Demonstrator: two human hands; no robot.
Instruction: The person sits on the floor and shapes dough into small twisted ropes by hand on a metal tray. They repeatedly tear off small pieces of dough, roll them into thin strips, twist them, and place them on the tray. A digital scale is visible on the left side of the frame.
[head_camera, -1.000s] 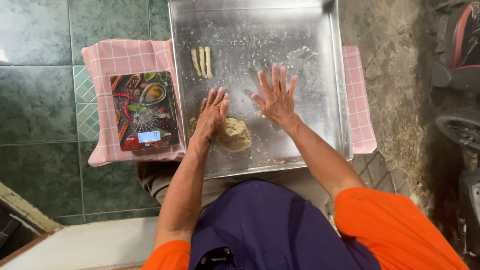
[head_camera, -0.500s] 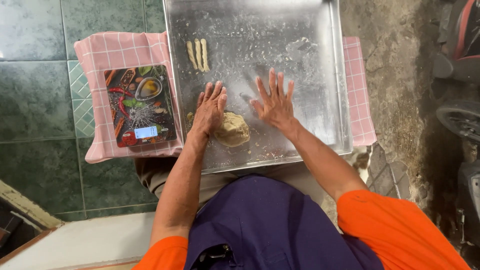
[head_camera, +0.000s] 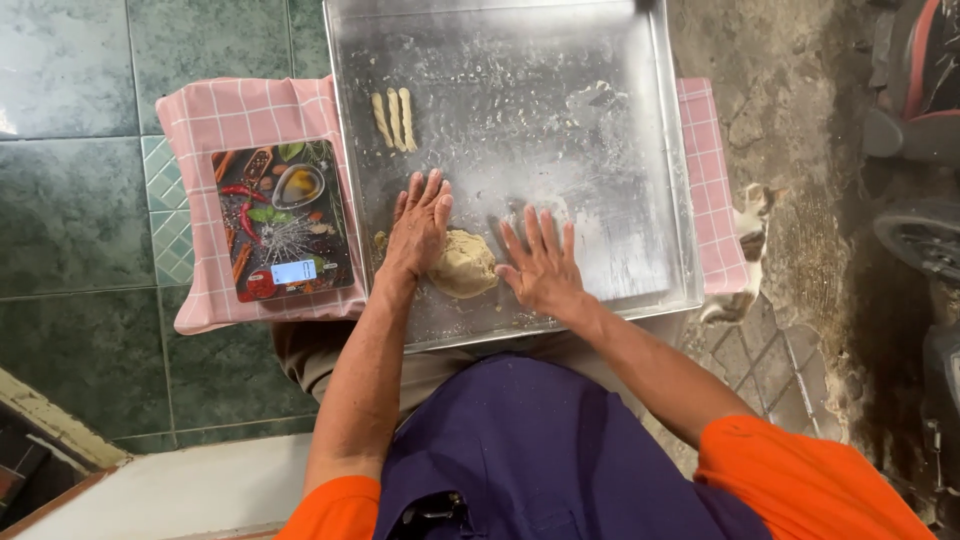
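A lump of tan dough (head_camera: 464, 263) lies near the front edge of a large square metal tray (head_camera: 600, 150). My left hand (head_camera: 419, 222) rests flat on the tray with fingers spread, its palm against the dough's left side. On the dough's right, my right hand (head_camera: 541, 261) lies flat on the tray, fingers apart, just touching or beside the lump. Three thin rolled dough sticks (head_camera: 394, 118) lie side by side at the tray's upper left.
The tray sits on a pink checked cloth (head_camera: 250, 115). A kitchen scale (head_camera: 282, 220) with a picture of spices lies on the cloth, left of the tray. A cat (head_camera: 745, 240) stands at the tray's right edge. Green floor tiles lie left, rough ground right.
My right hand has come down and left from the tray's middle to rest beside the dough. My left hand stays next to the lump. The cat has come into view.
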